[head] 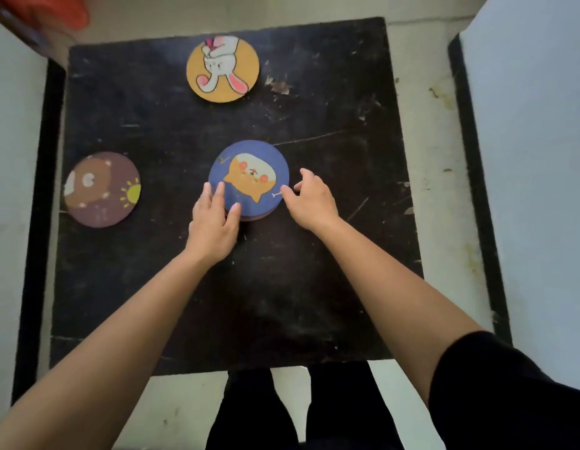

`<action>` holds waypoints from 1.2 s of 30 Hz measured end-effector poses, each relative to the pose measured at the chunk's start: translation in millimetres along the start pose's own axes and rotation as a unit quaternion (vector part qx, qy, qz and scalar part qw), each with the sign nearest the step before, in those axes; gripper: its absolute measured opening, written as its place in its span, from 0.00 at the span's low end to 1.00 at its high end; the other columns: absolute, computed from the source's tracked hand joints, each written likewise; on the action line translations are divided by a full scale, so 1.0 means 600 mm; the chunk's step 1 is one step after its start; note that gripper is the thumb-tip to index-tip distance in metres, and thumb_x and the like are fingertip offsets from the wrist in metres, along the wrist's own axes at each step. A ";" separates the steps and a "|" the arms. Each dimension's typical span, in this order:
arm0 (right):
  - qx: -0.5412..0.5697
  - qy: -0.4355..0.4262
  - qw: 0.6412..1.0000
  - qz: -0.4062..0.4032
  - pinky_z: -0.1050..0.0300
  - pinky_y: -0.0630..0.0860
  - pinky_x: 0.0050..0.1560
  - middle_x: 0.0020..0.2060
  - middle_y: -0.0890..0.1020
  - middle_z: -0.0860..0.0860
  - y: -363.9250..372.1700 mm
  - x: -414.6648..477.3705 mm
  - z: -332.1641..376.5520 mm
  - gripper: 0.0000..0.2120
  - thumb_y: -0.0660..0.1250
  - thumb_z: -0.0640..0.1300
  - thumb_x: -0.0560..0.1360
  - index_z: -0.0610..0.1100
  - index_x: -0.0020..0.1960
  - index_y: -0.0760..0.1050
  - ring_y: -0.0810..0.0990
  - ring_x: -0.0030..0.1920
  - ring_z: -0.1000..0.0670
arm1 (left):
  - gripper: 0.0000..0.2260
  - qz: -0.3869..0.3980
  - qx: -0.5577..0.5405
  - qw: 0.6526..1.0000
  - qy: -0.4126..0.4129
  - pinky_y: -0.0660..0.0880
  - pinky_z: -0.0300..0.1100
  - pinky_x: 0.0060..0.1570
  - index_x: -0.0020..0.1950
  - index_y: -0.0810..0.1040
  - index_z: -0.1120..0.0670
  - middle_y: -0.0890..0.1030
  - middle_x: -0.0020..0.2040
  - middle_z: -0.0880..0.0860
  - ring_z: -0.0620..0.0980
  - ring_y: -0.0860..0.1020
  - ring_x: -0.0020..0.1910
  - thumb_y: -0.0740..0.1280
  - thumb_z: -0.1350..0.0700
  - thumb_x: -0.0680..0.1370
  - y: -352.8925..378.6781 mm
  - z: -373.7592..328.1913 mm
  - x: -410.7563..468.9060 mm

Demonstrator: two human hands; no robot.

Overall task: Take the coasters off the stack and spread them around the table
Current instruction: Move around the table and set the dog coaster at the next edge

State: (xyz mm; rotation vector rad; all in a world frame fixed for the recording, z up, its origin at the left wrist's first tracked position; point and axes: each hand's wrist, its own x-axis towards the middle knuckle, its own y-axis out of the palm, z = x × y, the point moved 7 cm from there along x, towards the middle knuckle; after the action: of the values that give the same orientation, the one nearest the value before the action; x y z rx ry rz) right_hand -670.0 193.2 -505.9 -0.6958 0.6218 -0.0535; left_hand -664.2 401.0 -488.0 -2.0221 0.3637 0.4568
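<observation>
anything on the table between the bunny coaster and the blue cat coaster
No, only bare scratched black tabletop lies between the bunny coaster and the blue cat coaster in the head view.

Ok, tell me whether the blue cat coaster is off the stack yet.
Still on. The blue cat coaster lies flat atop the stack, whose lower edges peek out beneath.

Stack of round coasters (249, 180) near middle of black counter (314, 271), lying flat; top one blue with orange cat face, lower edges just visible at near rim. Yellow coaster with white rabbit (222, 69) flat at far edge. Brown coaster with bear and sun (101, 189) flat at left edge. All three well apart.
</observation>
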 end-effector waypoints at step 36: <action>0.386 0.119 0.912 0.075 0.54 0.80 0.42 0.55 0.81 0.46 0.128 -0.299 -0.026 0.21 0.65 0.34 0.79 0.46 0.70 0.70 0.82 0.50 0.48 | 0.10 0.063 -0.479 0.865 -0.133 0.78 0.48 0.40 0.62 0.73 0.51 0.80 0.53 0.50 0.50 0.80 0.50 0.64 0.57 0.81 -0.024 0.139 -0.190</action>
State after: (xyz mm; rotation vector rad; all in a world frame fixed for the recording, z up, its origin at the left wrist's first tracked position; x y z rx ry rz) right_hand -837.3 288.0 -469.3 0.1320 0.8148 -0.2315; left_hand -772.3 488.9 -460.6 -2.8399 0.0800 1.1563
